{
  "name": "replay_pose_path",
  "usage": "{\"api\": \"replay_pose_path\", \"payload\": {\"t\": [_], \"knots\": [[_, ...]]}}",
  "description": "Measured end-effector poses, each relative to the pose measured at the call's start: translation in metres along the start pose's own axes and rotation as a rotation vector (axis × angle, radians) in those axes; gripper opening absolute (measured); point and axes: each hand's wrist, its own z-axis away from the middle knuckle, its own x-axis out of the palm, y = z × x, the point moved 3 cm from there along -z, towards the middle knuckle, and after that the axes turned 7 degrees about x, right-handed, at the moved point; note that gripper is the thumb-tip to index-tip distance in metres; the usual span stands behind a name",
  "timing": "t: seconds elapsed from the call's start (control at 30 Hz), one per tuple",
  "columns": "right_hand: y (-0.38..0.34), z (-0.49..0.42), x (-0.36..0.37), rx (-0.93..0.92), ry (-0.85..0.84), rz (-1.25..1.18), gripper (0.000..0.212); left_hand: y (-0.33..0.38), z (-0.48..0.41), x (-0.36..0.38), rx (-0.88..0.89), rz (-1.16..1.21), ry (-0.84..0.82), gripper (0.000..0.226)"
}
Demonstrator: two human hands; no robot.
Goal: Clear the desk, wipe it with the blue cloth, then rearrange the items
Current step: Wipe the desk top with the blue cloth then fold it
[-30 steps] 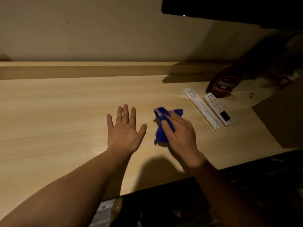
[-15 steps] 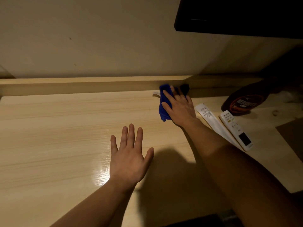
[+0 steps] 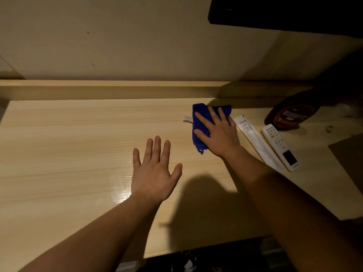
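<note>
The blue cloth [image 3: 197, 126] lies folded on the light wooden desk [image 3: 68, 144], near its back ledge, with a small white tag sticking out at its left. My right hand [image 3: 218, 134] presses flat on the cloth, fingers spread toward the wall, covering most of it. My left hand [image 3: 155, 171] rests palm down on the bare desk in the middle, fingers apart, holding nothing. To the right of the cloth lie a long white packet [image 3: 255, 138] and a white remote control [image 3: 280, 147], side by side.
A dark brown syrup bottle [image 3: 290, 112] lies on its side at the back right. A dark board [image 3: 349, 158] covers the desk's right edge. A black shelf or screen [image 3: 284, 12] hangs overhead at the upper right. The wall and raised ledge [image 3: 110, 91] bound the back.
My right hand slid the cloth from mid-desk up to the back ledge, then drew it back slightly toward me. My left hand stayed flat on the desk.
</note>
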Motion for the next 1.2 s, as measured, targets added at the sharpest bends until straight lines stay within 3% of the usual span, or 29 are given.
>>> {"api": "replay_pose_path", "payload": {"t": [0.7, 0.97, 1.03, 1.2], "knots": [[0.032, 0.201, 0.019, 0.096, -0.039, -0.026, 0.065, -0.002, 0.003, 0.000, 0.041, 0.002, 0.032, 0.084], [0.034, 0.268, 0.022, 0.204, -0.012, -0.213, 0.061, -0.011, 0.002, -0.020, 0.096, -0.042, -0.143, 0.082], [0.029, 0.282, 0.018, 0.248, -0.004, -0.268, 0.057, -0.004, 0.022, -0.032, 0.107, 0.034, -0.122, 0.073], [-0.004, 0.288, -0.027, 0.309, -0.069, -0.315, 0.035, 0.042, 0.111, -0.047, 0.002, 0.609, -0.138, 0.051]]}}
